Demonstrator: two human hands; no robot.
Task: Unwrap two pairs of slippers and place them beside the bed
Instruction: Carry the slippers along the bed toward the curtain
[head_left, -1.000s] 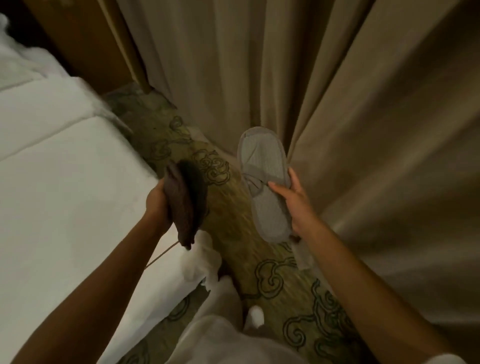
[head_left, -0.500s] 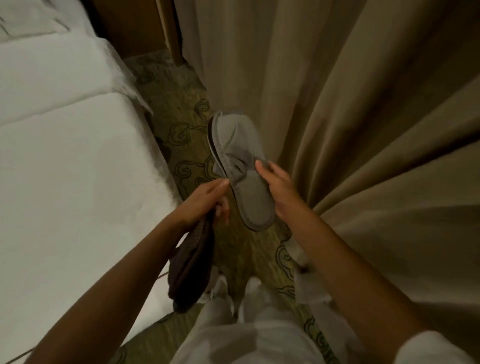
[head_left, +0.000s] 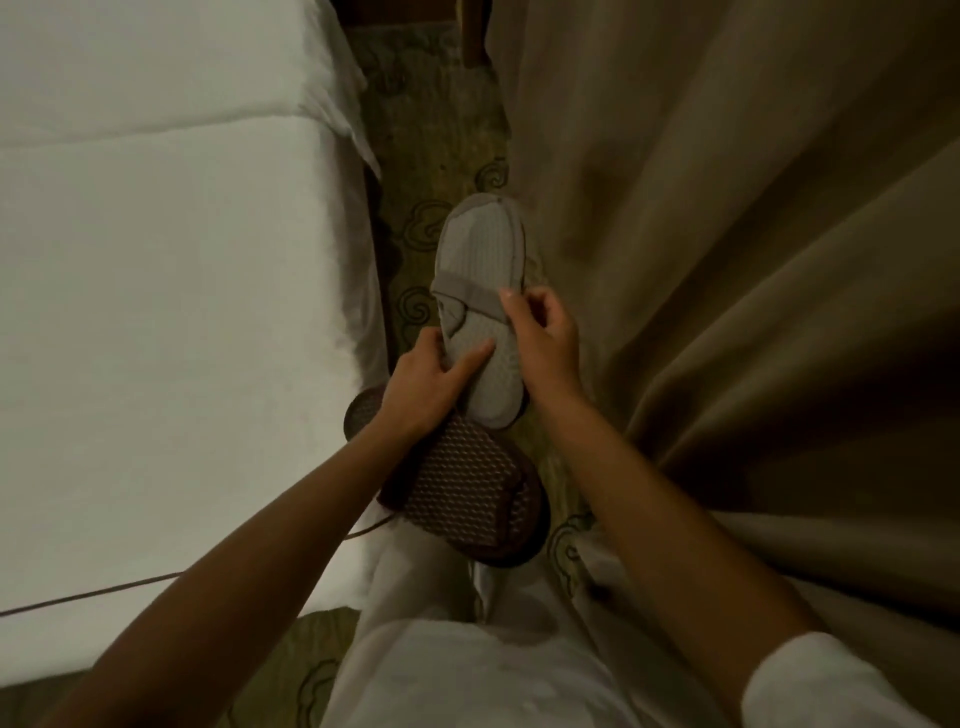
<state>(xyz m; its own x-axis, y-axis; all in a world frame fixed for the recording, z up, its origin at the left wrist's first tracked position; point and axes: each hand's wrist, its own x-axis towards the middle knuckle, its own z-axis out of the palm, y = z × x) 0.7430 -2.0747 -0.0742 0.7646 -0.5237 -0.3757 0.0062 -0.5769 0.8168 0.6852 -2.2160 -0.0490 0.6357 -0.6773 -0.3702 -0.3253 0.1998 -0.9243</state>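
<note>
A pair of grey slippers (head_left: 480, 260), stacked flat and bound by a grey band, is held in the air over the carpet between bed and curtain. My right hand (head_left: 545, 338) grips their right edge, thumb and forefinger pinching the band. My left hand (head_left: 423, 376) holds the left edge, its thumb lying across the top slipper. Under my left wrist hangs a dark brown slipper pair (head_left: 467, 493), dotted sole up; how it is held is hidden.
A bed with white sheets (head_left: 156, 286) fills the left. Beige curtains (head_left: 727, 234) hang on the right. Between them runs a narrow strip of patterned green carpet (head_left: 415, 156). A thin brown cord (head_left: 104, 592) lies across the bed's near corner.
My left hand came up from beside the bed and took the grey slippers' left edge. The brown pair swung under my wrist, sole up. My right hand's fingers shifted onto the band.
</note>
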